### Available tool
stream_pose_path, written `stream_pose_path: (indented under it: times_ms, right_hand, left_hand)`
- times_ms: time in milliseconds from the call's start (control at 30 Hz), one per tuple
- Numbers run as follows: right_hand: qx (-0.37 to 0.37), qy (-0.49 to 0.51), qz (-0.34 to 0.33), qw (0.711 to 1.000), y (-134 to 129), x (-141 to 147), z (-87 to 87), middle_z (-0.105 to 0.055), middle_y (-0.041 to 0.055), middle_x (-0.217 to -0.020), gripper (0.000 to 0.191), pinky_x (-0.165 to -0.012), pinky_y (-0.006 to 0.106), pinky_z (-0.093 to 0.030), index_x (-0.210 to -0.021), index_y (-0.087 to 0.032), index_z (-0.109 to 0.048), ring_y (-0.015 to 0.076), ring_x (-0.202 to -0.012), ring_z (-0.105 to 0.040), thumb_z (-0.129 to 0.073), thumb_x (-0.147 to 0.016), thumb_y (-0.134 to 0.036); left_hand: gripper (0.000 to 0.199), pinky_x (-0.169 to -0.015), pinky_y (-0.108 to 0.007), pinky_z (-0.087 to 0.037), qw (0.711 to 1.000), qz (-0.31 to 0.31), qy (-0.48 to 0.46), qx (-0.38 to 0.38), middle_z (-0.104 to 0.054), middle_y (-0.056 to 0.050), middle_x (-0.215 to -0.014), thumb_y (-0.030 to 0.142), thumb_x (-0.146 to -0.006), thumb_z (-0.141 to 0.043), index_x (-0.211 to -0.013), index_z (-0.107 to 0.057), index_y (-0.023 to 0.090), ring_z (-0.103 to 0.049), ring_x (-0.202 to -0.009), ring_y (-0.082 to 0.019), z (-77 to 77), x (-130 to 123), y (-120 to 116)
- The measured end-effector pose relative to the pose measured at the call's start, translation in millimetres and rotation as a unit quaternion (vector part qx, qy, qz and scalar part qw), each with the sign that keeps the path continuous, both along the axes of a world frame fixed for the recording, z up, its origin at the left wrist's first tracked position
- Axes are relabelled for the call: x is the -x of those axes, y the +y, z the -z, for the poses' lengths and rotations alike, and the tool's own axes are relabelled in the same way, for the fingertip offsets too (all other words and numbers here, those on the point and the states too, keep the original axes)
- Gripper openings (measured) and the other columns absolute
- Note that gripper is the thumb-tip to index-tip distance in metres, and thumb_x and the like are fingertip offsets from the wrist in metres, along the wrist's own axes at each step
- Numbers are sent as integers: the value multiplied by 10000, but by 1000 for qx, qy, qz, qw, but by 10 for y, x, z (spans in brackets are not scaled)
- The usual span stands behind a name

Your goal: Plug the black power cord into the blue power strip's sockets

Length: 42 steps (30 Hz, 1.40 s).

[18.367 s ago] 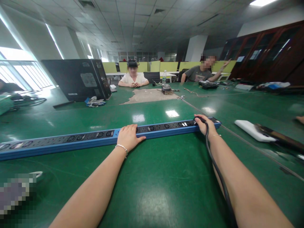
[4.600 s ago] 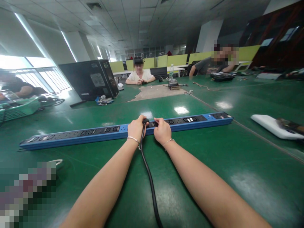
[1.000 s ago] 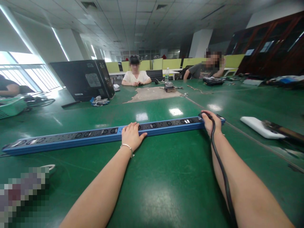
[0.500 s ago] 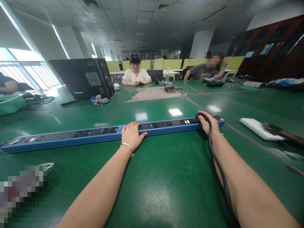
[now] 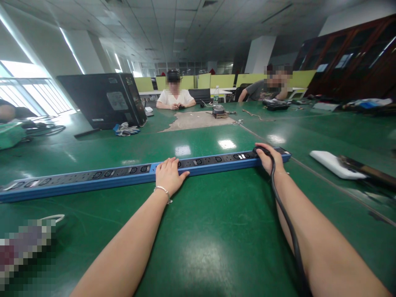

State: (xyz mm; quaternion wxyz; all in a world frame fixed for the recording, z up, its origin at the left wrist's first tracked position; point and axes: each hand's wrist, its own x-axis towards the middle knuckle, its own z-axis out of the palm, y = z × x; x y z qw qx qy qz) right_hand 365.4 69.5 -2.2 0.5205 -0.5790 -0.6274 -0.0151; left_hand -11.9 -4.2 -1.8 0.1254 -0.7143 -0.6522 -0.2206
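Observation:
A long blue power strip (image 5: 123, 180) with a row of black sockets lies across the green table. My left hand (image 5: 169, 175) rests over its middle, fingers on the top face and thumb along the near side, gripping it. Near the strip's right end, my right hand (image 5: 268, 159) is closed round a black plug (image 5: 258, 150) at the sockets. From that plug a black cable (image 5: 286, 218) runs down along my right forearm. Whether the plug sits fully in a socket cannot be made out.
A black computer case (image 5: 103, 101) stands at the back left beside gloves (image 5: 126, 129). A white object (image 5: 335, 164) lies at the right. Two people sit across the table (image 5: 210, 214); another person's arm shows at the far left, near a green basket (image 5: 12, 134).
The whole view has shifted slightly, with things appearing a little further left. Both hands keep their places on the strip and plug.

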Motion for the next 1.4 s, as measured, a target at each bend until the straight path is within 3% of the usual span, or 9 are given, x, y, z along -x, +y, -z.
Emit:
stream_pose_path:
  times_ms: [400, 633, 767, 867, 933, 1167, 1400]
  right_hand:
    - [42, -3, 62, 997, -18, 41, 72, -683, 73, -1004, 363, -899, 432, -450, -1037, -221, -665, 262, -959, -610, -488, -768, -388]
    - [51, -30, 47, 997, -63, 52, 65, -674, 71, -1036, 346, -945, 472, -411, -1031, -235, -660, 274, -999, -598, -510, -752, -375]
    - [-9, 9, 25, 1000, -35, 36, 44, -677, 68, -1005, 330, -947, 447, -420, -1004, -220, -659, 251, -986, -601, -503, -771, -395]
    - [-107, 114, 48, 987, 10, -31, 6, -665, 89, -1031, 349, -914, 416, -454, -1017, -189, -633, 225, -968, -610, -456, -812, -409]
    - [-127, 162, 59, 977, 34, -105, -2, -670, 94, -1008, 366, -879, 413, -479, -1041, -175, -610, 219, -930, -623, -482, -799, -417]
    - [-58, 127, 34, 990, 95, -342, 112, -686, 60, -939, 321, -833, 385, -504, -946, -210, -650, 208, -866, -636, -555, -744, -440]
    - [13, 71, 70, 995, 112, -482, 100, -683, 55, -939, 373, -858, 432, -484, -1021, -233, -663, 244, -882, -628, -575, -723, -440]
  left_hand:
    - [572, -1028, -426, -273, 1000, 2, -1, 3, -517, -108, -1314, 537, -782, -490, -1226, -487, 177, -416, -1240, -274, -8, -9, -4]
    - [571, -1022, -434, -279, 1000, 1, -4, 0, -527, -118, -1302, 529, -774, -509, -1210, -503, 159, -427, -1229, -285, -5, 3, -2]
    - [580, -1026, -434, -273, 1000, 0, -3, 5, -522, -112, -1309, 538, -775, -501, -1226, -490, 173, -420, -1236, -278, -6, 8, -1]
    - [576, -1024, -429, -277, 1000, 0, 0, 3, -522, -109, -1310, 538, -777, -499, -1225, -490, 176, -424, -1232, -275, -9, 4, -1]
    - [573, -1021, -428, -282, 1000, 1, 1, 1, -525, -110, -1306, 537, -775, -503, -1219, -493, 175, -427, -1229, -276, -9, 2, 0]
    - [563, -1021, -431, -283, 1000, 1, -5, 3, -526, -114, -1301, 527, -773, -508, -1213, -497, 175, -425, -1230, -281, -20, -4, -7]
    - [566, -1017, -437, -290, 1000, 3, -7, 5, -528, -117, -1296, 527, -769, -513, -1209, -500, 171, -427, -1227, -281, -29, -5, -7]
